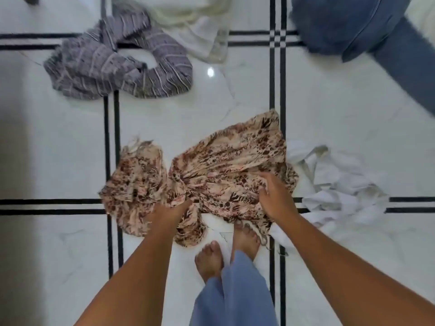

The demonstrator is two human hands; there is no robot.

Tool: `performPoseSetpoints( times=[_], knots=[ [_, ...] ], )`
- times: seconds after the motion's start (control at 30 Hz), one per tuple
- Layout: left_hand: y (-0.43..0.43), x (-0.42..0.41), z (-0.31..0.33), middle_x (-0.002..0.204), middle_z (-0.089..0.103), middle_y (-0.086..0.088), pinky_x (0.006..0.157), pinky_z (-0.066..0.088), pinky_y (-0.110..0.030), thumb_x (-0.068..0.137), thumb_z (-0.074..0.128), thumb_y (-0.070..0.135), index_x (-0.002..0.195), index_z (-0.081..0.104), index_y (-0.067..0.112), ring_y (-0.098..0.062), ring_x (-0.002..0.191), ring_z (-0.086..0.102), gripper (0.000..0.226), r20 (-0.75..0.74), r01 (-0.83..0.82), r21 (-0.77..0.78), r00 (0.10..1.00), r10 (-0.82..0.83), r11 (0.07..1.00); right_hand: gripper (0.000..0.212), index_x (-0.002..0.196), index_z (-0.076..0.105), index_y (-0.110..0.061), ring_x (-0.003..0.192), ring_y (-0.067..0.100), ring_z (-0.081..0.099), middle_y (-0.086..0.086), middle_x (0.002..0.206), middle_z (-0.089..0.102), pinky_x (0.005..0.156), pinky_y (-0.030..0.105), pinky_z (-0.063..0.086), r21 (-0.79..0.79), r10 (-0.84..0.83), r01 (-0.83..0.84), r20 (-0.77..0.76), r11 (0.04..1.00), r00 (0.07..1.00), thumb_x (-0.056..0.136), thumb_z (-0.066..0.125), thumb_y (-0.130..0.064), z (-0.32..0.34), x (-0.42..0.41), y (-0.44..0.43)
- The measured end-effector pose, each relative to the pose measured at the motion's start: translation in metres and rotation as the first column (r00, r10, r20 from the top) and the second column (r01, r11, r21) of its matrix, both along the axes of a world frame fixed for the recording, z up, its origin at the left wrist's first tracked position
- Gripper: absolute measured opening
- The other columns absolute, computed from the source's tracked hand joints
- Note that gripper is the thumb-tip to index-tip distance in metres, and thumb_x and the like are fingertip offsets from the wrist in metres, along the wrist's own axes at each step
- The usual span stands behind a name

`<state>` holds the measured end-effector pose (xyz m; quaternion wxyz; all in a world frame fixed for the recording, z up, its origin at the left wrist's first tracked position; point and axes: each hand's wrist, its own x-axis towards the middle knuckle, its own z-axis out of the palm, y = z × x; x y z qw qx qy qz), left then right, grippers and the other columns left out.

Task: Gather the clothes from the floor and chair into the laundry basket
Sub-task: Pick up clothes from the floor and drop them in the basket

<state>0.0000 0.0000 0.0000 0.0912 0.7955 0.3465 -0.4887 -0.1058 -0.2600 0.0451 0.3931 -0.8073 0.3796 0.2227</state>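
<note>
A beige cloth with a brown floral print (219, 161) lies crumpled on the white tiled floor in front of me. My left hand (168, 214) clutches its lower left folds. My right hand (275, 196) grips its right side, fingers bunched into the fabric. A grey striped garment (113, 67) lies at the upper left. Beside it at the top is a cream and white garment (200, 27). Blue jeans (367, 31) lie at the upper right. A white garment (339, 184) sits just right of the floral cloth. No laundry basket or chair is in view.
My bare feet (226, 250) stand just below the floral cloth, one touching its edge. Black double lines (277, 90) cross the glossy white tiles. A dark shadowed strip runs down the left edge.
</note>
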Motion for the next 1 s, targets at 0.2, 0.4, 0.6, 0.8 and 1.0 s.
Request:
performPoseSetpoints(
  times=[0.2, 0.4, 0.6, 0.8, 1.0],
  knots=[
    [0.028, -0.115, -0.136, 0.116, 0.067, -0.011, 0.099, 0.039, -0.042, 0.074, -0.006, 0.074, 0.106, 0.062, 0.010, -0.027, 0.107, 0.058, 0.099, -0.064, 0.353, -0.020, 0.933, -0.354, 0.935, 0.037, 0.132, 0.048, -0.022, 0.064, 0.006, 0.053, -0.003, 0.129, 0.055, 0.054, 0.018, 0.034, -0.012, -0.066, 0.067, 0.096, 0.998, 0.993, 0.096, 0.048, -0.015, -0.085, -0.006, 0.005],
    [0.033, -0.175, -0.239, 0.134, 0.058, -0.008, 0.103, 0.038, -0.057, 0.066, 0.019, 0.094, 0.120, 0.047, 0.017, -0.035, 0.118, 0.049, 0.098, -0.084, 0.391, -0.197, 0.907, -0.413, 0.899, 0.035, 0.125, 0.053, -0.016, 0.105, 0.020, 0.057, 0.004, 0.122, 0.056, 0.084, 0.031, 0.049, -0.204, -0.086, 0.126, 0.194, 0.971, 0.977, 0.091, 0.050, -0.009, -0.098, -0.056, -0.005],
    [-0.239, -0.037, -0.062, 0.162, -0.011, -0.013, 0.113, 0.027, -0.061, 0.047, 0.078, 0.072, 0.152, 0.006, 0.021, -0.037, 0.149, -0.004, 0.137, 0.283, 0.884, -0.341, 0.422, -0.861, 0.321, 0.110, 0.150, 0.027, -0.021, 0.147, 0.034, 0.021, 0.012, 0.158, 0.025, 0.108, 0.070, 0.015, -0.578, -0.077, -0.095, -0.266, 0.811, 0.961, 0.061, 0.073, -0.065, -0.089, -0.125, -0.060],
    [-0.251, -0.064, -0.093, 0.161, 0.001, -0.013, 0.100, 0.042, -0.059, 0.068, 0.082, 0.036, 0.146, 0.026, 0.022, -0.040, 0.145, 0.011, 0.097, 0.224, 0.993, -0.104, -0.026, -0.974, -0.051, 0.157, 0.154, -0.009, -0.029, 0.148, 0.044, -0.007, 0.016, 0.162, -0.014, 0.088, 0.082, 0.030, -0.534, -0.153, -0.153, -0.485, 0.831, 0.861, 0.033, 0.082, -0.069, -0.108, -0.170, -0.115],
    [-0.232, -0.066, -0.090, 0.123, 0.056, -0.016, 0.089, 0.049, -0.041, 0.076, 0.066, 0.005, 0.127, 0.052, 0.010, -0.033, 0.113, 0.054, 0.052, 0.459, 0.966, -0.231, 0.005, -0.888, -0.114, 0.123, 0.154, -0.003, -0.031, 0.116, 0.040, 0.053, 0.028, 0.150, 0.028, 0.082, 0.046, 0.053, -0.432, -0.165, -0.061, -0.467, 0.900, 0.869, 0.069, 0.084, -0.018, -0.148, -0.165, -0.165]
  ],
)
